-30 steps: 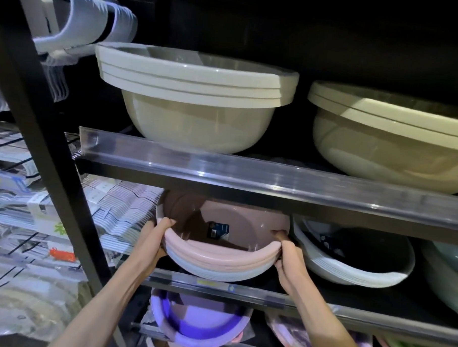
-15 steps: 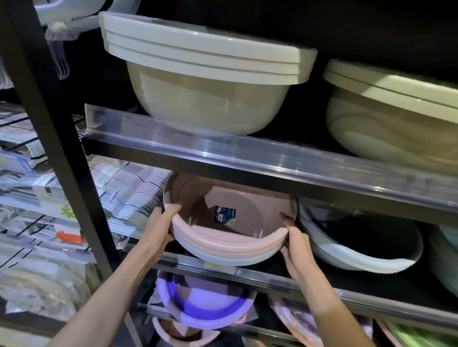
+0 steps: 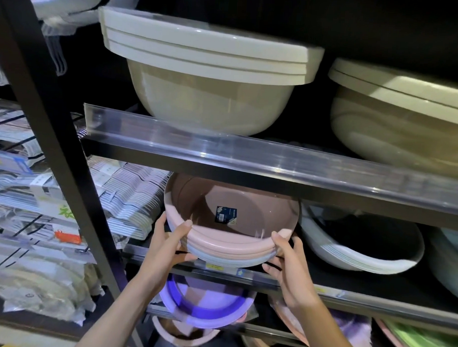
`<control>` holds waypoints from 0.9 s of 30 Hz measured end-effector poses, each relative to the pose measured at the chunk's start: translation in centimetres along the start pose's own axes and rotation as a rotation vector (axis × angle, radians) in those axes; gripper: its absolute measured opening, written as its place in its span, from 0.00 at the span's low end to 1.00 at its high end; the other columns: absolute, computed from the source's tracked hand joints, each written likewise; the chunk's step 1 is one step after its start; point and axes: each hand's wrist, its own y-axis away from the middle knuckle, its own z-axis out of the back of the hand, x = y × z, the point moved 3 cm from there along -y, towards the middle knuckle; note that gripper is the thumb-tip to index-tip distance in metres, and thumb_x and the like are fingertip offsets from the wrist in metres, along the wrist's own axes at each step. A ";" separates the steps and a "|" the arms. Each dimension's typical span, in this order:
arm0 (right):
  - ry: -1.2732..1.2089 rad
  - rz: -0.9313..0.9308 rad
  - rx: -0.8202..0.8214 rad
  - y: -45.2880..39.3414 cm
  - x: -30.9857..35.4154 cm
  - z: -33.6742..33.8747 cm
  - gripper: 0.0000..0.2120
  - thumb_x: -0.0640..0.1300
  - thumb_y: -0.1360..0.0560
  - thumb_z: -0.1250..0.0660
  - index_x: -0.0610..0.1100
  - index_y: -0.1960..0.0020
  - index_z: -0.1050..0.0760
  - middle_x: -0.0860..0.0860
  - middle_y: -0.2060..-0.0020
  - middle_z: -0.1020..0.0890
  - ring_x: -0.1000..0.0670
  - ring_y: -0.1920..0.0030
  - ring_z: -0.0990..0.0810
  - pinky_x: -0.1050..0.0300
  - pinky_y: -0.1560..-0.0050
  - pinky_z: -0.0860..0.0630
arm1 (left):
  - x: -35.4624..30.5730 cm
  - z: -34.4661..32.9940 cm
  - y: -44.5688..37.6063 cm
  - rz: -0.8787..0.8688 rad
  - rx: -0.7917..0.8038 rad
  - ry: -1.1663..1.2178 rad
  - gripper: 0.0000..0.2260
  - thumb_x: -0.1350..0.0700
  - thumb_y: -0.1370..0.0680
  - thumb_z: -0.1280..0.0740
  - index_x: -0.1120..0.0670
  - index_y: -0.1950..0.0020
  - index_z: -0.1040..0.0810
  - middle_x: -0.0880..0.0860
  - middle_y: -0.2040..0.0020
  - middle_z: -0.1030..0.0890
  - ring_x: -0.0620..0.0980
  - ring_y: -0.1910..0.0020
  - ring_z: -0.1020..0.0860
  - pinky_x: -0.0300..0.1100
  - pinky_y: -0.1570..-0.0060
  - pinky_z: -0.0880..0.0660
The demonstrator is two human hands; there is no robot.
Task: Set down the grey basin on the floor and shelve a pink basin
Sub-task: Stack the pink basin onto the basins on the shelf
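Observation:
A pink basin (image 3: 231, 207) with a dark label inside tops a tilted stack of nested basins on the middle shelf (image 3: 322, 290); pale blue-grey rims show under the pink ones. My left hand (image 3: 171, 243) grips the stack's left rim, thumb over the top edge. On the right rim is my right hand (image 3: 287, 257), thumb on the pink edge and fingers underneath. No grey basin on the floor is in view.
Stacked beige basins (image 3: 209, 65) and another beige one (image 3: 403, 120) sit on the shelf above. White basins (image 3: 356, 247) lie right of the stack, purple basins (image 3: 204, 303) below. A black upright post (image 3: 54, 129) and packaged hangers (image 3: 127, 197) stand at the left.
The view has moved closer and slightly up. Both hands shifted from the sides of the pink stack toward its front rim, thumbs now hooked over the top edge.

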 end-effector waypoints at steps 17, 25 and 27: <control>0.024 -0.013 -0.092 -2.0 1.2 -1.1 0.30 0.60 0.36 0.26 0.43 0.44 0.30 0.41 0.47 0.20 0.45 0.51 0.17 0.53 0.58 0.20 | -0.6 0.0 -3.2 0.006 0.004 -0.060 0.36 0.41 0.31 0.23 0.46 0.28 0.34 0.62 0.41 0.18 0.59 0.51 0.13 0.56 0.55 0.16; 0.017 -0.003 -0.108 -3.0 0.7 -1.0 0.28 0.60 0.36 0.26 0.45 0.44 0.29 0.43 0.51 0.18 0.46 0.55 0.16 0.54 0.61 0.20 | -0.7 -0.1 -3.7 0.014 0.016 -0.062 0.38 0.43 0.31 0.23 0.47 0.25 0.36 0.62 0.40 0.18 0.60 0.50 0.14 0.56 0.55 0.16; 0.021 -0.011 -0.109 -3.0 0.7 -1.0 0.29 0.60 0.37 0.26 0.45 0.44 0.30 0.42 0.50 0.18 0.45 0.53 0.16 0.55 0.60 0.20 | -0.7 -0.1 -3.7 0.019 0.011 -0.061 0.39 0.43 0.31 0.23 0.46 0.25 0.37 0.62 0.39 0.19 0.60 0.50 0.14 0.56 0.55 0.16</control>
